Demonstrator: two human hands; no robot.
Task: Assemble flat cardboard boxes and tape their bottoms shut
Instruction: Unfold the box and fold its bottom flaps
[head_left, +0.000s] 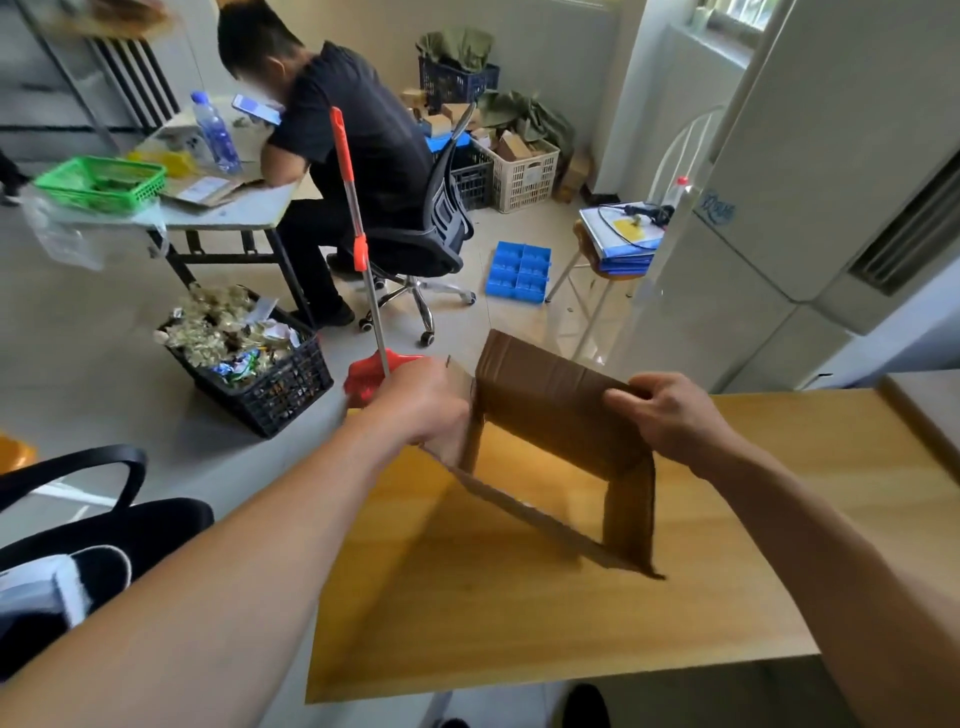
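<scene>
Holding item: one cardboard box (561, 410), brown, partly opened into a sleeve, raised above the far edge of the wooden counter (571, 597) with its lower corner resting on or just over the surface; which of the two I cannot tell.

Left hand (415, 400): gripping the left wall of the box, fingers wrapped around the edge and mostly hidden behind the cardboard.

Right hand (670, 415): clamping the right upper edge, fingers (621, 397) curled over the top panel and pressing down on it.

Step in hand, as judged: squaring the flat blank into a rectangular tube.

Handling notes: the two hands should be pushing opposite corners toward each other so the creases are bending evenly; the panels look thin and will buckle if squeezed mid-face. Bottom flaps are not yet folded; no tape is visible on the counter.

Surroundings: a seated person (343, 130) working at another desk, a black crate (270, 389) of scraps on the floor.
</scene>
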